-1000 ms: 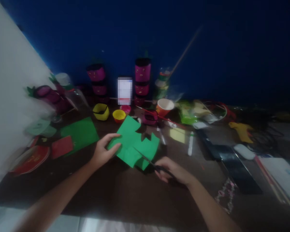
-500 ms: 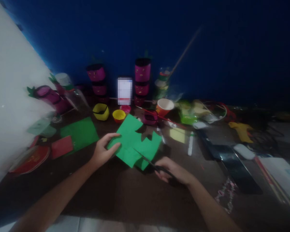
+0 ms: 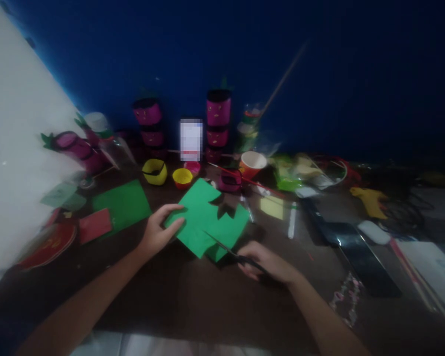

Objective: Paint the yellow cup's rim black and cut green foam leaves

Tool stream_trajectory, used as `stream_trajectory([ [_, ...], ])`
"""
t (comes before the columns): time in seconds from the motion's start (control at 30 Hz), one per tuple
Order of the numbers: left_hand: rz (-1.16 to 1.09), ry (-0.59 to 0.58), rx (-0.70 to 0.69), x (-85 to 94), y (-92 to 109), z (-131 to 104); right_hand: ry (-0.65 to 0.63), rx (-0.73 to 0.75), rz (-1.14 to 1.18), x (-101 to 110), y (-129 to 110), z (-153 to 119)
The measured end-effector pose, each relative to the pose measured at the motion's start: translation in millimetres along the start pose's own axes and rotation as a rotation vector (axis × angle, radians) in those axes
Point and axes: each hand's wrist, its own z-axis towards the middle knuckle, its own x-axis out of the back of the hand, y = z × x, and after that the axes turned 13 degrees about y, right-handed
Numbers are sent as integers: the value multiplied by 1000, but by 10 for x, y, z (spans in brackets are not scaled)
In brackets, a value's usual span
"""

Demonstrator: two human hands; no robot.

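Note:
My left hand (image 3: 162, 228) pinches the left edge of a bright green sheet of paper (image 3: 193, 217), thumb on top and fingers round the far side. The sheet has jagged notches cut into its upper right edge. In my right hand (image 3: 261, 262) is a pair of dark scissors (image 3: 226, 248), my fingers closed round its handles. Its blades lie across the sheet's lower part, at a slit that opens toward the near edge. Whether the blades are fully closed is too blurred to tell.
On the left lie another green sheet (image 3: 128, 207) and a red piece (image 3: 95, 225). Yellow cups (image 3: 155, 172), purple figures (image 3: 218, 113), a lit phone (image 3: 191, 139) and a paper cup (image 3: 252, 165) line the back. A glue gun (image 3: 371, 200) and a marker (image 3: 292, 221) are right.
The green sheet's cut right part has shifted slightly, and its notch looks narrower. Both hands stay almost where they were, still holding the paper and the scissors.

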Motion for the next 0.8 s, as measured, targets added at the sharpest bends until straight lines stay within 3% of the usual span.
stream_trajectory([
  [0.8,43,9,27,-11,-39,16,-28,-13,-11,-25,-24,11],
])
